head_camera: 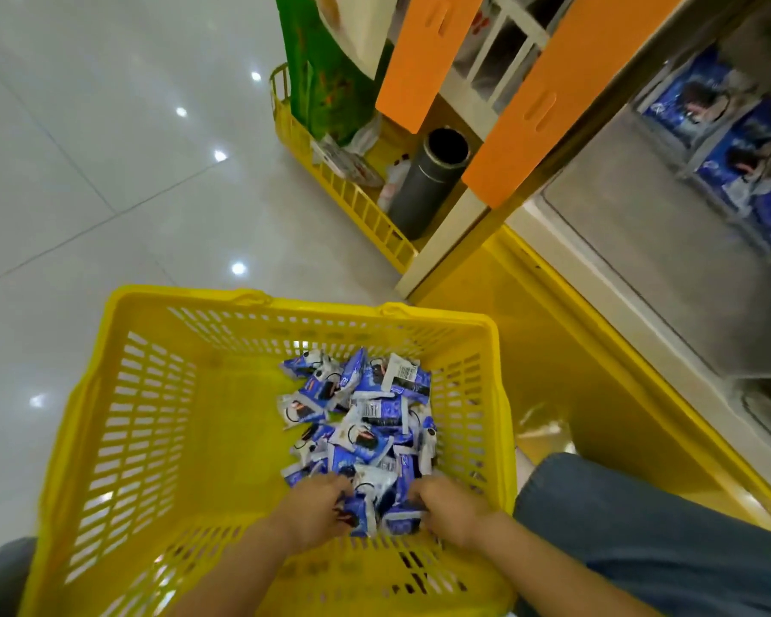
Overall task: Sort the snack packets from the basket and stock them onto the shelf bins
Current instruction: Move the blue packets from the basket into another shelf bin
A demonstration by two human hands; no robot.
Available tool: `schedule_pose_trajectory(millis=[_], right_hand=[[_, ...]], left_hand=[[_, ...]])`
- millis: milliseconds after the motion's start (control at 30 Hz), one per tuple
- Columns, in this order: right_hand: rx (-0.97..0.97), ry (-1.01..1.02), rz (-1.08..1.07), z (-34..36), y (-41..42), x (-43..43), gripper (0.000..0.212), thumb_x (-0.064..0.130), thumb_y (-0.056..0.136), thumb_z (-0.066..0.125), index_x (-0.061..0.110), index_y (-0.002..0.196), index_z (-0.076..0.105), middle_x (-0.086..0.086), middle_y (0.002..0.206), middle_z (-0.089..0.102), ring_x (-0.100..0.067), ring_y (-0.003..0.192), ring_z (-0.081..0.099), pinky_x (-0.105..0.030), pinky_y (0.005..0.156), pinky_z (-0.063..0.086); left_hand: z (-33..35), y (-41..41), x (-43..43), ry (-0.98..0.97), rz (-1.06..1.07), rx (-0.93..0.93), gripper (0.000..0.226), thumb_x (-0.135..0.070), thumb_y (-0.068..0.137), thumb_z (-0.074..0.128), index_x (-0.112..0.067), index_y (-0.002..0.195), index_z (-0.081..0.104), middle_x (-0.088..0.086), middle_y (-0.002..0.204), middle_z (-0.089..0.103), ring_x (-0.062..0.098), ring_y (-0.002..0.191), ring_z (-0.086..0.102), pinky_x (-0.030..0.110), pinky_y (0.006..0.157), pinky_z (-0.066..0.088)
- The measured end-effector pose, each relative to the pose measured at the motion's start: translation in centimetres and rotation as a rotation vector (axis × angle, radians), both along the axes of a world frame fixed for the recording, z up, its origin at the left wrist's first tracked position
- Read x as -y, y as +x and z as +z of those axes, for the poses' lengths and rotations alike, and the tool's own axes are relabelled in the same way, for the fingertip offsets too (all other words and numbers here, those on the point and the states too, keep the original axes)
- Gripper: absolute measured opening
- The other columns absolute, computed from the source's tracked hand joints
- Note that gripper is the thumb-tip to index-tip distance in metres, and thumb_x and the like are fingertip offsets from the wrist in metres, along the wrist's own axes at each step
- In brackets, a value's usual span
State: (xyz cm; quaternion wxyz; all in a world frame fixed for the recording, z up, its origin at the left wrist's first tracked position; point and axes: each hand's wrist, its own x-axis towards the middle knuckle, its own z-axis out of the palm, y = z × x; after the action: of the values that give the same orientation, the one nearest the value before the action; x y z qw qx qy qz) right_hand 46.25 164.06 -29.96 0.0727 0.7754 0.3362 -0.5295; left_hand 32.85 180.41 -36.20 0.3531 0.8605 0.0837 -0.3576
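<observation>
Snack packets (366, 420): blue-and-white heap inside the yellow basket (143, 416), piled against its 3 o'clock wall. Both hands are dug into the near end of the heap, at 6 o'clock. Left hand (312, 509): fingers curled down, grasping packets. Right hand (452, 512): fingers curled likewise, grasping packets, just beside the left. Denim-clad knee (642, 541) at 4 o'clock, outside the basket. Basket stands on a glossy pale tiled floor (85, 171). At 12 o'clock: second yellow basket (352, 198) with a green bag (326, 82) and a dark cylinder (423, 189). At 2 o'clock: shelf bins (711, 138) holding similar blue packets, with orange panels (423, 60) at 1 o'clock.
</observation>
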Motion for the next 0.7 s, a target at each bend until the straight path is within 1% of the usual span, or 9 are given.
schedule_pose_trajectory(millis=[100,167,233,333,433,467,533,600,700], right_hand=[[-0.005,0.011,0.058,0.1,0.2,-0.2,0.026,0.017,0.091,0.055,0.012,0.117,0.054,-0.011,0.120,0.057,-0.027,0.107,0.054,-0.034,0.083,0.042],[0.003,0.042,0.048,0.1,0.2,-0.6,0.023,0.022,0.094,0.052,0.012,0.115,0.056,-0.010,0.118,0.060,-0.025,0.105,0.056,-0.032,0.080,0.043],[0.015,0.080,-0.015,0.5,0.4,-1.0,0.022,0.025,0.097,0.048,0.012,0.110,0.059,-0.008,0.113,0.064,-0.023,0.100,0.059,-0.032,0.080,0.045],[0.103,0.177,-0.034,1.7,1.0,-1.9,0.020,0.026,0.097,0.047,0.014,0.104,0.060,-0.004,0.105,0.066,-0.017,0.090,0.061,-0.030,0.075,0.048],[0.184,0.342,-0.166,3.9,2.3,-2.9,0.016,0.028,0.098,0.045,0.017,0.096,0.056,0.002,0.084,0.062,-0.006,0.063,0.052,-0.018,0.054,0.038],[0.217,0.415,-0.218,4.9,2.8,-3.3,0.015,0.028,0.098,0.045,0.017,0.095,0.055,0.003,0.081,0.061,-0.007,0.060,0.051,-0.019,0.052,0.037],[0.286,0.597,-0.308,6.8,3.8,-4.0,0.015,0.026,0.097,0.047,0.014,0.095,0.055,-0.001,0.087,0.062,-0.013,0.068,0.056,-0.029,0.062,0.047],[0.343,0.780,-0.367,8.8,4.4,-4.5,0.011,0.022,0.096,0.049,0.013,0.095,0.056,-0.001,0.098,0.059,-0.011,0.082,0.057,-0.030,0.075,0.048],[0.382,0.918,-0.293,11.6,5.1,-4.8,0.011,0.018,0.096,0.049,0.011,0.097,0.058,-0.002,0.113,0.055,-0.010,0.099,0.054,-0.026,0.087,0.045]], left_hand=[[0.1,-0.1,0.1,0.095,-0.104,0.048,0.041,-0.038,0.087,0.059,-0.020,0.122,0.049,0.005,0.125,0.048,0.023,0.113,0.043,0.031,0.088,0.032],[0.4,-0.1,0.3,0.117,-0.128,0.070,0.038,-0.038,0.087,0.058,-0.018,0.119,0.049,0.006,0.124,0.047,0.023,0.112,0.041,0.031,0.083,0.028],[0.9,-0.1,0.1,0.084,-0.071,0.056,0.035,-0.042,0.089,0.055,-0.018,0.112,0.047,0.007,0.118,0.049,0.021,0.102,0.041,0.028,0.075,0.025],[1.9,0.1,-0.6,-0.026,0.179,0.002,0.027,-0.041,0.091,0.053,-0.020,0.100,0.040,0.007,0.102,0.053,0.016,0.085,0.044,0.027,0.067,0.030],[3.2,1.5,-1.3,-0.226,0.554,-0.080,0.027,-0.031,0.093,0.053,-0.013,0.107,0.038,0.005,0.095,0.056,0.014,0.075,0.051,0.033,0.066,0.043],[3.8,2.3,-1.5,-0.274,0.671,-0.090,0.028,-0.029,0.094,0.053,-0.011,0.111,0.039,0.008,0.100,0.057,0.016,0.078,0.055,0.037,0.071,0.048],[5.0,3.9,-1.9,-0.366,0.831,-0.143,0.048,-0.029,0.095,0.050,-0.008,0.135,0.031,0.014,0.135,0.046,0.025,0.113,0.053,0.039,0.084,0.047],[6.8,5.6,-1.6,-0.498,0.933,-0.213,0.063,-0.032,0.095,0.048,-0.015,0.147,0.016,0.005,0.153,0.022,0.024,0.133,0.035,0.028,0.078,0.046],[10.0,7.6,-1.0,-0.756,1.133,-0.172,0.056,-0.028,0.095,0.050,-0.013,0.144,0.027,0.004,0.153,0.022,0.024,0.133,0.035,0.025,0.061,0.051]])
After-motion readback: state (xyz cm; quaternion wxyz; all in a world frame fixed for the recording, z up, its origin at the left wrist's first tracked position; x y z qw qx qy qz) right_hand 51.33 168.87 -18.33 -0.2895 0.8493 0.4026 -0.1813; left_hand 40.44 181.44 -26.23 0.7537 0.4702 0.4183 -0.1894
